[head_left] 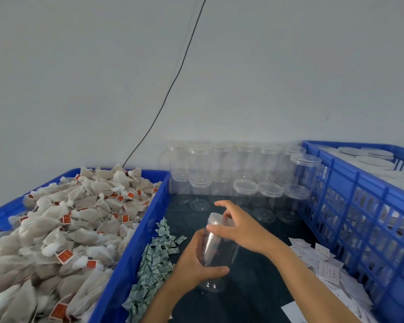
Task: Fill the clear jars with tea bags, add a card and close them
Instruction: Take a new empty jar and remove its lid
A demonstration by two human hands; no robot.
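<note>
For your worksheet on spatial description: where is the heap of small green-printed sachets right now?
In the head view, the green-printed sachets lie left of centre on the dark table, against the blue tea bag crate, just left of the held clear jar.

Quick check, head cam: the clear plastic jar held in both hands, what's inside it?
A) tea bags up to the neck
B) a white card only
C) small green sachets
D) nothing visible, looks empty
D: the clear plastic jar, gripped round its body by the left hand with the right hand on its lid, shows only the dark table through its walls.
</note>
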